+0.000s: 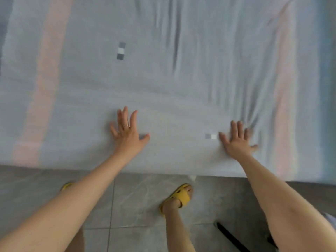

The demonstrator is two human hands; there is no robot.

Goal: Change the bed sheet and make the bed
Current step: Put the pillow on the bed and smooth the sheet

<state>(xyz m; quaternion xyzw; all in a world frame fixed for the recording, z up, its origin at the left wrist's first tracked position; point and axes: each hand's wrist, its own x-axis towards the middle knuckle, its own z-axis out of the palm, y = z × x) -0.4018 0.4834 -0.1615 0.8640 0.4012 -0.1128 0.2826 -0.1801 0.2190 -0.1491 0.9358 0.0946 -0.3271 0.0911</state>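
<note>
Two yellow slippers (181,194) stand on the grey tiled floor (136,197) close against the near edge of the bed (109,169), which lets the person lean over it. A dark strap-like thing (231,237) lies on the tiles to the right, too blurred to name. Both arms reach forward onto the sheet (163,79), which is spread over the bed and reaches its near edge. The left hand (127,131) lies palm down with fingers splayed. The right hand (236,142) does likewise, just beside a small grey-and-white patch (211,136). Neither pinches any cloth. Flat palms suit smoothing rather than pulling, so the step looks like pressing creases out. Cloth bunches at the right fingertips (240,124), and beyond them long folds (181,42) run toward the far side; these probably need the next strokes. Pale pink bands (45,70) border the sheet on either side.
</note>
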